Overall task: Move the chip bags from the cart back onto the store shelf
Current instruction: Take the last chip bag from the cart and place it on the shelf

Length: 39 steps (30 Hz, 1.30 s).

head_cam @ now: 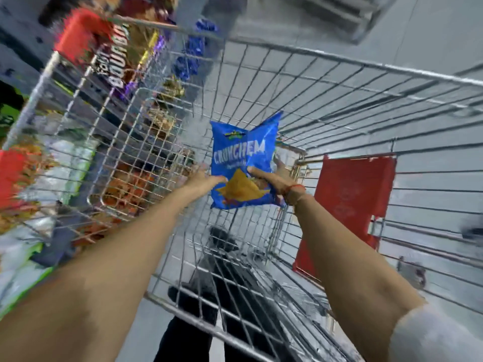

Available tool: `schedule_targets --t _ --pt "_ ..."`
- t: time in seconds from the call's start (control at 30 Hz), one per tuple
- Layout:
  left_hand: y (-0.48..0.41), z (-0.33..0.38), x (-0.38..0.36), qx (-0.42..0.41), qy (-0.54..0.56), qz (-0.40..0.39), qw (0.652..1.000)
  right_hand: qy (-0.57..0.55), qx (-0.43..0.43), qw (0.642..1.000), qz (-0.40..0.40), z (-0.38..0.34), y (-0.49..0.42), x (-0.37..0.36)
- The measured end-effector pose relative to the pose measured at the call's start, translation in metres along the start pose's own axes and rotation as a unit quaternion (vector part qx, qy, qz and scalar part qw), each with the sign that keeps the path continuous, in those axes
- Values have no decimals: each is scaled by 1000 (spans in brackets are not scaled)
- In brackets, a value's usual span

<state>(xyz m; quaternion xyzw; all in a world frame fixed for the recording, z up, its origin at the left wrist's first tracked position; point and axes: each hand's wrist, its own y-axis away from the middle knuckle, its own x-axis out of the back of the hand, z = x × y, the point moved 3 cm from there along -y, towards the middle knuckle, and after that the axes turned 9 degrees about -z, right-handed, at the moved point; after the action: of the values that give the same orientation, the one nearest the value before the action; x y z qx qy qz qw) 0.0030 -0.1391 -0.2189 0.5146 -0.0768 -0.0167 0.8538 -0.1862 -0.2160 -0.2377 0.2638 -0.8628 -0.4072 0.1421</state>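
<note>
both hands (206, 178) hold upright chip bag (243, 163).

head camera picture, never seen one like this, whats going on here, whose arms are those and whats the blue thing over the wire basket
This single picture comes from a wide-angle camera worn on a person's head, looking forward and down, so the two bare arms reaching out belong to the wearer. There is no robot. The wide lens bends straight lines, and the blur suggests the head is moving.

Both hands hold one blue foil chip bag with a yellow chip printed on it. The left hand grips its lower left edge; the right hand, with a red thread at the wrist, grips its lower right side. The bag is held up above the silver wire shopping cart, whose basket shows no other bags inside. A red plastic flap sits on the cart's right side. On the left, blurred store shelves of colourful snack packets run alongside.
</note>
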Motion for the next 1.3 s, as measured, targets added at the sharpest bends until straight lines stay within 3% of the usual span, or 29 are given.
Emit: schedule_targets --t 0.13,0.33,0.63,0.97,1.3 --pt "-74 -55 -2 -10 79 -56 995 12 29 999 30 1 -1 0" --pt "15 -11 -8 9 141 -98 985 -54 40 998 -20 5 24 -3" --pt "84 6 12 -60 166 -121 977 -113 90 988 -56 -19 77 -24" --pt "199 41 65 -192 161 -52 967 -138 243 954 -110 -129 163 -54" --pt "374 81 119 -406 133 77 901 -91 396 900 -158 -258 282 -105"
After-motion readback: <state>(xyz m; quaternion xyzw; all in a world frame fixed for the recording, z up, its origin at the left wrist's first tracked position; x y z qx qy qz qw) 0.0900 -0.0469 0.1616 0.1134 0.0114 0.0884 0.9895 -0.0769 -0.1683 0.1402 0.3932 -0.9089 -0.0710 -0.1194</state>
